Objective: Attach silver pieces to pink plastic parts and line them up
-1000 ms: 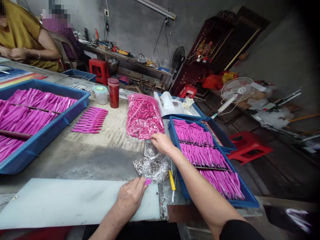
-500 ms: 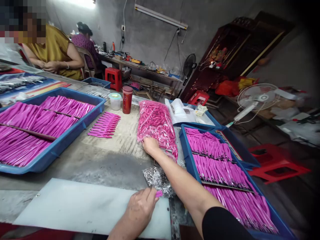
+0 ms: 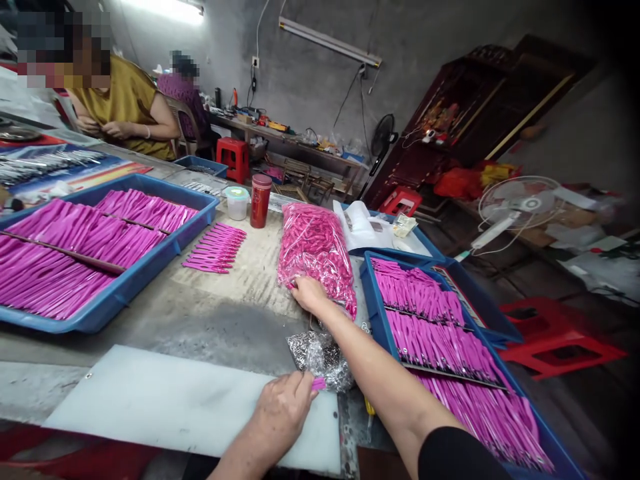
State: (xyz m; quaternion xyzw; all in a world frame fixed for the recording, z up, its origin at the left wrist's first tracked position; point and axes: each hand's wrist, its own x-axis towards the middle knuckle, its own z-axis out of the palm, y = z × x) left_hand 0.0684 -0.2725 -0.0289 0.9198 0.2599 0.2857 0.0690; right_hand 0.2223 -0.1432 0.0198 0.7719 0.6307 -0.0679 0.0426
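My left hand [image 3: 281,415] is closed over the white board [image 3: 170,400], pinching a small pink plastic piece [image 3: 319,383] whose end sticks out past the fingers. Farther out, my right hand [image 3: 310,295] is at the lower left of a clear bag of pink plastic pieces [image 3: 316,247]. Its fingers are curled together; a bit of pink shows at their tips, but I cannot tell whether it is gripped loose or lies behind plastic. Between the hands lies an opened clear bag of small dark metal parts [image 3: 313,351]. A row of slim pink pieces [image 3: 217,248] rests left of the pink bag.
Blue trays of long pink pieces stand left [image 3: 83,325] and right [image 3: 367,287]. A red cup [image 3: 261,201] and a lidded tub [image 3: 236,203] stand at the back. A co-worker [image 3: 131,100] sits far left. A white fan [image 3: 533,202] is at right.
The view has shifted slightly, so the scene sits a little to the right. My right hand stays at the pink bag, and my left hand keeps its pinch on the pink piece.
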